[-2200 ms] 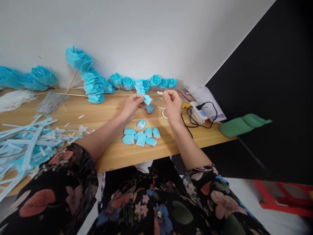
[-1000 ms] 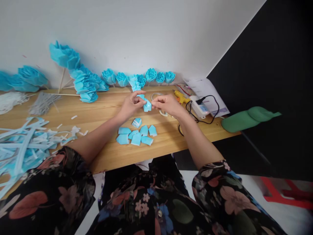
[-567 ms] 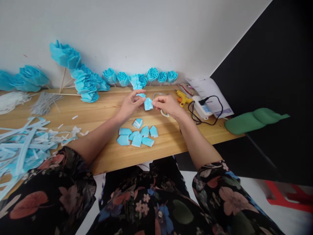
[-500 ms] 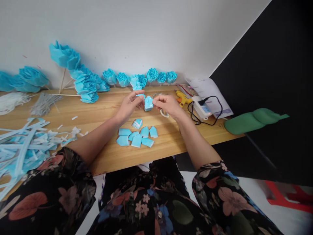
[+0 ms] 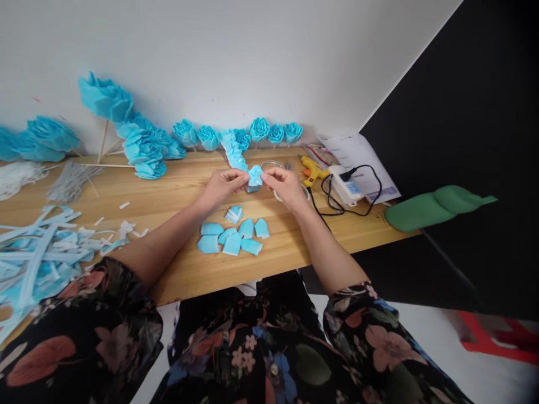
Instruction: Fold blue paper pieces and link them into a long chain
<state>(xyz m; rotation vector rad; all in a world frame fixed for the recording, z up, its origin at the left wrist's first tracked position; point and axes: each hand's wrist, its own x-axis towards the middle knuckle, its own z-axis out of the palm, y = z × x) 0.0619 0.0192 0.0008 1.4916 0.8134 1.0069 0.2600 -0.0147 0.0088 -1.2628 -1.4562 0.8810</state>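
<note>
Nearest cam: floral sleeves [image 5: 345, 306], then the wooden tabletop [image 5: 273, 258]. On it, ahead of the front edge, a cluster of loose pcs [image 5: 231, 244], approx. house-shaped, flat, not joined to anything; just behind, a white-striped pc [image 5: 233, 214] apart from them. Farther back, L hand [image 5: 221, 187] & R hand [image 5: 288, 186] face each other w/ a blue pc [image 5: 255, 175] betw. them, above the table: L thumb & forefinger pinch its left edge, R thumb & forefinger its right. Progress, my read: this pc is mid-handling, the cluster's unused, the flower row [image 5: 260, 129] by the wall looks made up. A ruffled blue strip [image 5: 232, 148] runs from that row twd the held pc; can't tell if joined. Off L: scrap strips [image 5: 37, 252], grey wires [image 5: 71, 180]. Off R: yellow glue gun [image 5: 312, 169], pwr strip [image 5: 345, 186]. Containers: none I can make out; green thing [image 5: 438, 209] at table's R end might be one, contents n/a. Bigger flowers [image 5: 105, 98] lean at back L.
</note>
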